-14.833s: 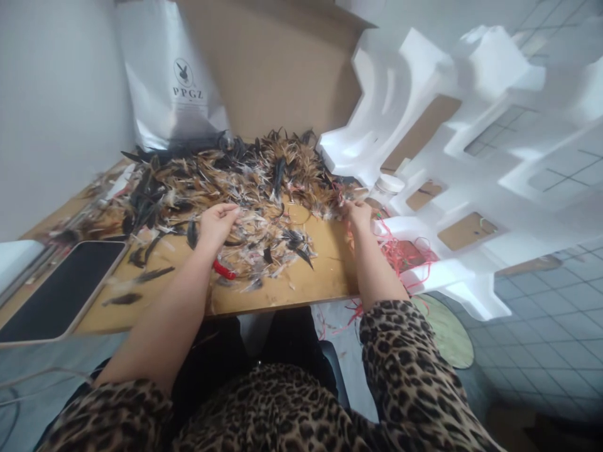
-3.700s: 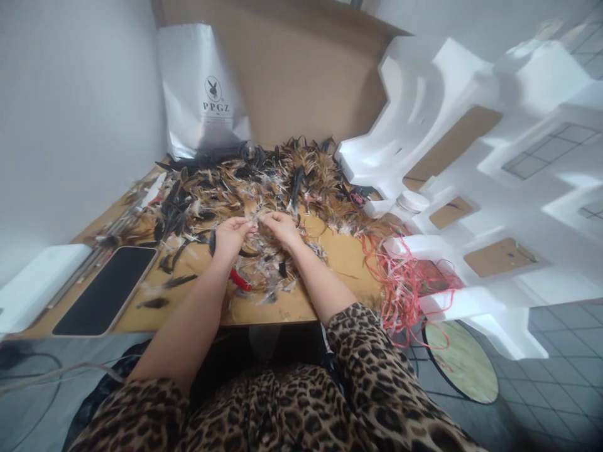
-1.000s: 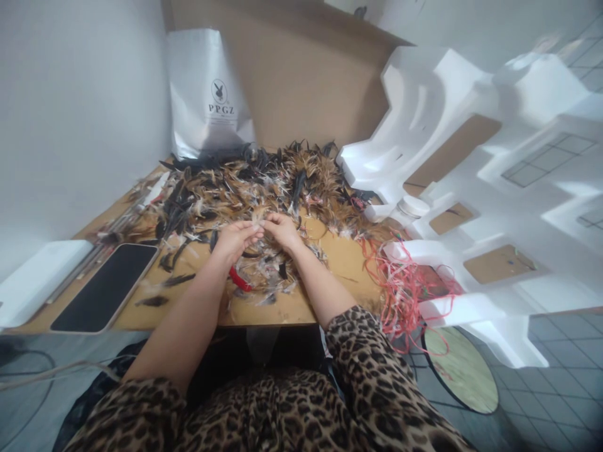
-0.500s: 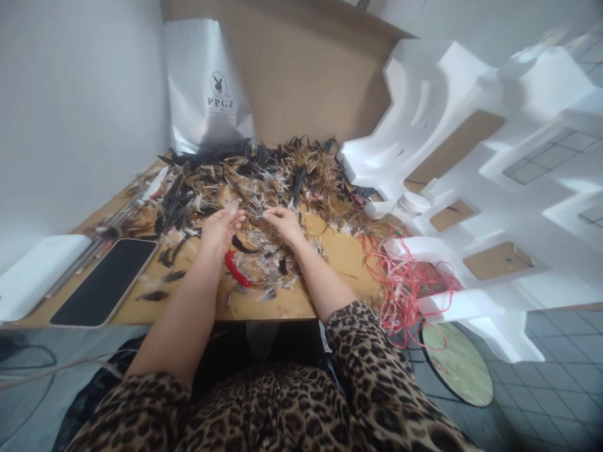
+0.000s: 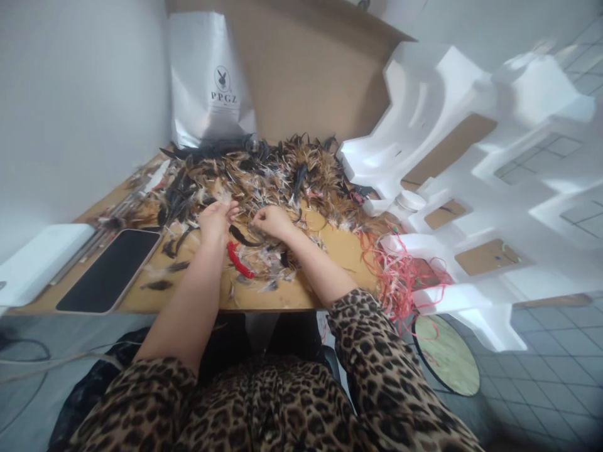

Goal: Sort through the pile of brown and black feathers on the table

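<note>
My left hand (image 5: 217, 220) is pinched closed on a pale feather (image 5: 223, 193), whose fluffy end rises past the fingertips. A short gap to the right, my right hand (image 5: 273, 222) is closed, thumb against the fingers; whatever may be in it is too small to make out. Both hands hover at the near side of a heap of brown and black feathers (image 5: 264, 166). Below them a red tied piece (image 5: 239, 260) lies among loose white and grey fluff. One dark curved feather (image 5: 242, 236) rests between the hands.
A dark-screened phone (image 5: 110, 270) and a white box (image 5: 44, 260) lie at the left. Behind the feathers stands a silver bag (image 5: 200, 75). Red string (image 5: 398, 276) tangles at the right beside white foam packing (image 5: 509, 207), with a small white jar (image 5: 409, 201).
My right hand has moved slightly left, nearer my left hand, and its fingers are curled more tightly. The pale feather stays at my left fingertips. The whole view has shifted a little.
</note>
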The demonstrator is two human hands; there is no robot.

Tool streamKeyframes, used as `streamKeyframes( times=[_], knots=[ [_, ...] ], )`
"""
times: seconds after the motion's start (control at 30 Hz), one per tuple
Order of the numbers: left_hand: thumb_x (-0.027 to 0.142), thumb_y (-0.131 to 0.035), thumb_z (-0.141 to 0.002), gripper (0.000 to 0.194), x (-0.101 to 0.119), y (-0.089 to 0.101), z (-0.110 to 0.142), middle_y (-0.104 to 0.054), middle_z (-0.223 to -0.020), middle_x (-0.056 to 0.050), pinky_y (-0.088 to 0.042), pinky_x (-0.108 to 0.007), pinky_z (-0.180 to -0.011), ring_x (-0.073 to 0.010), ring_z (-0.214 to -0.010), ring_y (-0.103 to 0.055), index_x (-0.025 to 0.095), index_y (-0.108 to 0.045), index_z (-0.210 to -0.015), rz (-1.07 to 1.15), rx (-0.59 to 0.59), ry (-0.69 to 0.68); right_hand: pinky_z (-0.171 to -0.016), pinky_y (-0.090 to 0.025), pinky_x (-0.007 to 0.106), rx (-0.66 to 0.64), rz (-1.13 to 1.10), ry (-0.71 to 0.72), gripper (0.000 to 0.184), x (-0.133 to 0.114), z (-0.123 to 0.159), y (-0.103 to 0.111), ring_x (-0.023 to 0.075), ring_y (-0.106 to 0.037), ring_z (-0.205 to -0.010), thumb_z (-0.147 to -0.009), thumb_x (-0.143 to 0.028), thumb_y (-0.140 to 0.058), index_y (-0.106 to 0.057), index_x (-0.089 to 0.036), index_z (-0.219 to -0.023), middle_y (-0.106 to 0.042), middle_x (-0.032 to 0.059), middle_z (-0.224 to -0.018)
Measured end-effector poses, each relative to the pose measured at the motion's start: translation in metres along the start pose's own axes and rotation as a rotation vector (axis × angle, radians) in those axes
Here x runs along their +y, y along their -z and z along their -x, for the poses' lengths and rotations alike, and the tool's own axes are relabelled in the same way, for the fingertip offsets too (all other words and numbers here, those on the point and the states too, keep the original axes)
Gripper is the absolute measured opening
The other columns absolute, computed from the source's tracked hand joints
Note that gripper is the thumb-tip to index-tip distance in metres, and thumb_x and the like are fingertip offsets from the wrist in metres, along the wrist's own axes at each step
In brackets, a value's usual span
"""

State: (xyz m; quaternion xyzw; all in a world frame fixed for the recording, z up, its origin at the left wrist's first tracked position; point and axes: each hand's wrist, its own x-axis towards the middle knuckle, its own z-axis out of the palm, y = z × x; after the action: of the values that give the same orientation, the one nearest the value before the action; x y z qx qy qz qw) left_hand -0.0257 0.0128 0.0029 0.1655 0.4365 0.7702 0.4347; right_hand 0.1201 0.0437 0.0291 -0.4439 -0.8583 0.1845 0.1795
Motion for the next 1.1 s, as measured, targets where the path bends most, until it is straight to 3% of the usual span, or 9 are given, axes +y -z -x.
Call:
streamKeyframes(
  times=[0.2,0.37,0.5,0.6,0.7,0.77,0.9,1.1],
  knots=[
    [0.02,-0.069,-0.064,0.015,-0.002,-0.001,0.001,-0.067,-0.068,-0.006,-0.039,-0.015,-0.044,-0.0078,-0.051,-0.059,0.012,-0.058,-0.071,-0.045,-0.032,-0.023,-0.065,-0.042,0.03,-0.089,0.269,-0.097,0.033,-0.034,0.002,-0.012,0.0223,-0.061,-0.076,-0.068,-0.046,-0.06,-0.07,-0.016,-0.08,-0.068,0.0118,-0.082],
    [0.022,-0.069,-0.064,0.016,-0.003,0.0,0.0,-0.067,-0.068,-0.006,-0.039,-0.015,-0.043,-0.0078,-0.051,-0.059,0.011,-0.059,-0.072,-0.028,-0.045,-0.028,-0.066,-0.044,0.03,-0.115,0.322,-0.193,0.025,-0.033,-0.012,-0.021,0.0238,-0.063,-0.078,-0.063,-0.024,-0.065,-0.069,-0.011,-0.083,-0.068,0.0175,-0.088],
    [0.019,-0.068,-0.065,0.013,-0.001,-0.003,0.004,-0.067,-0.067,-0.005,-0.037,-0.014,-0.042,-0.0068,-0.05,-0.058,0.011,-0.059,-0.071,-0.008,-0.038,0.008,-0.06,-0.042,0.027,-0.052,0.068,-0.206,0.012,-0.008,-0.013,-0.007,0.0181,-0.059,-0.064,-0.063,-0.021,-0.059,-0.067,-0.012,-0.066,-0.066,0.0115,-0.068],
    [0.015,-0.066,-0.067,0.009,-0.001,-0.005,0.008,-0.067,-0.069,-0.006,-0.038,-0.014,-0.043,-0.0069,-0.051,-0.058,0.011,-0.059,-0.07,0.005,-0.06,0.055,-0.049,-0.036,0.023,-0.045,-0.419,-0.256,0.011,0.012,-0.008,0.003,0.0092,-0.048,-0.047,-0.064,-0.023,-0.057,-0.063,-0.013,-0.061,-0.058,0.0015,-0.051],
    [0.011,-0.065,-0.067,0.007,-0.005,-0.005,0.011,-0.067,-0.072,-0.008,-0.039,-0.013,-0.042,-0.0083,-0.054,-0.061,0.01,-0.059,-0.071,-0.003,-0.147,0.135,-0.044,-0.032,0.018,-0.005,-0.894,-0.289,0.014,0.025,-0.004,0.005,0.0047,-0.044,-0.044,-0.062,-0.027,-0.061,-0.061,-0.014,-0.066,-0.059,-0.0017,-0.056],
    [0.009,-0.064,-0.068,0.005,-0.007,-0.005,0.013,-0.068,-0.073,-0.009,-0.04,-0.013,-0.042,-0.009,-0.055,-0.062,0.009,-0.06,-0.071,-0.017,-0.217,0.205,-0.046,-0.033,0.017,0.052,-1.078,-0.27,0.019,0.027,-0.001,0.001,0.0037,-0.045,-0.046,-0.059,-0.029,-0.066,-0.061,-0.014,-0.07,-0.06,-0.0029,-0.058],
    [0.006,-0.065,-0.068,0.007,-0.011,-0.006,0.016,-0.068,-0.072,-0.008,-0.042,-0.012,-0.043,-0.01,-0.056,-0.063,0.009,-0.061,-0.074,-0.043,-0.325,0.317,-0.055,-0.038,0.018,0.123,-1.17,-0.209,0.025,0.024,0.003,-0.007,0.004,-0.047,-0.051,-0.056,-0.031,-0.071,-0.063,-0.014,-0.072,-0.059,-0.004,-0.059],
    [0.003,-0.06,-0.071,0.006,-0.01,-0.008,0.021,-0.067,-0.066,-0.008,-0.046,-0.013,-0.047,-0.0116,-0.058,-0.065,0.007,-0.061,-0.075,-0.047,-0.373,0.348,-0.069,-0.042,0.022,0.218,-1.031,-0.067,0.022,0.019,0.008,-0.011,0.0072,-0.053,-0.063,-0.06,-0.031,-0.069,-0.065,-0.014,-0.072,-0.063,-0.0019,-0.067]
  ],
)
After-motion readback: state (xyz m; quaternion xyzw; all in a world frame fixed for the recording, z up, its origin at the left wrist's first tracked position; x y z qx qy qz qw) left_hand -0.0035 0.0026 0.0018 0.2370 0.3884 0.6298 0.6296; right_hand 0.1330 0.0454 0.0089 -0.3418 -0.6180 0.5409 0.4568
